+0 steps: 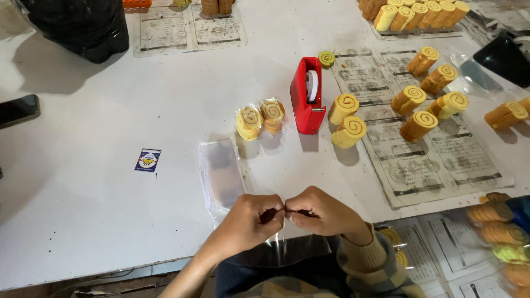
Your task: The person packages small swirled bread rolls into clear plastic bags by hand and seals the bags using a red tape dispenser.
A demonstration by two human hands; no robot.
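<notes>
My left hand [251,219] and my right hand [323,214] meet fingertip to fingertip at the near edge of the white table [110,198]. Both pinch the top of a clear plastic bag [281,247] that hangs down toward my lap. A flat stack of clear bags [221,172] lies just beyond my left hand. Farther back stand two wrapped swirl roll slices [259,117] beside a red tape dispenser [306,96]. Two bare yellow roll slices [346,118] sit to the right of the dispenser.
Several more roll slices [425,96] lie on printed paper sheets [419,154] at right, and another row [414,14] at the far right. A black bag [77,25] sits far left, a phone [18,109] at the left edge, and a small blue packet [147,160].
</notes>
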